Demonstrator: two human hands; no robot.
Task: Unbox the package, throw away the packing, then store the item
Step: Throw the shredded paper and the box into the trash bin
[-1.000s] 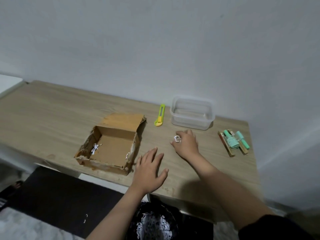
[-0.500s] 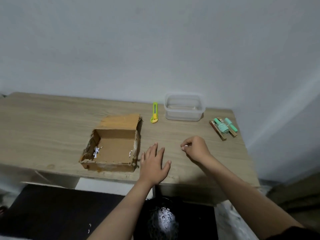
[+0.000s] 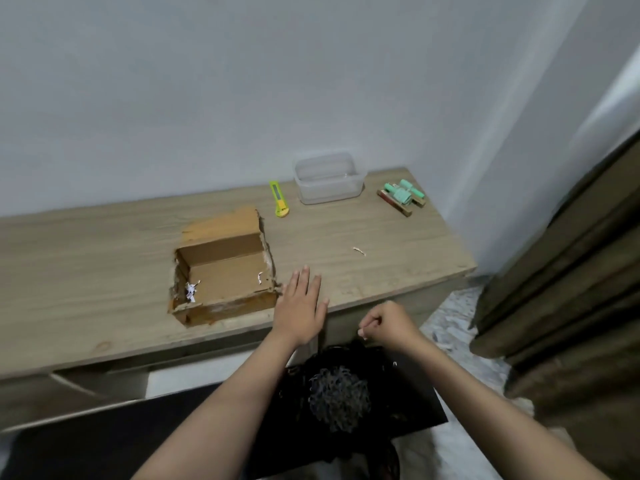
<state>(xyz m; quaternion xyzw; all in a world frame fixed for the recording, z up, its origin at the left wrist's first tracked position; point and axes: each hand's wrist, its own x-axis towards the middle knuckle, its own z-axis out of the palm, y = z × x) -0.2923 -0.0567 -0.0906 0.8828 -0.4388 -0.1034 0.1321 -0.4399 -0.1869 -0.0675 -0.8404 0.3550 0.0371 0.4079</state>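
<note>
An open brown cardboard box (image 3: 225, 271) lies on the wooden table (image 3: 86, 271), with a few white paper shreds (image 3: 191, 292) inside it. My left hand (image 3: 301, 304) rests flat and open on the table, just right of the box. My right hand (image 3: 386, 323) is past the table's front edge, above a black trash bin (image 3: 337, 400), pinched on a small white paper scrap. One more white scrap (image 3: 359, 251) lies on the table. The unpacked green items on wooden pieces (image 3: 401, 196) sit at the far right.
A clear plastic container (image 3: 329, 181) stands by the wall, with a yellow-green utility knife (image 3: 278, 199) to its left. A brown curtain (image 3: 571, 289) hangs at the right. A dark mat covers the floor under the table.
My right hand has drawn back from the table with the scrap and now hangs over the bin. My left hand has stayed flat beside the box. The camera has turned left and down.
</note>
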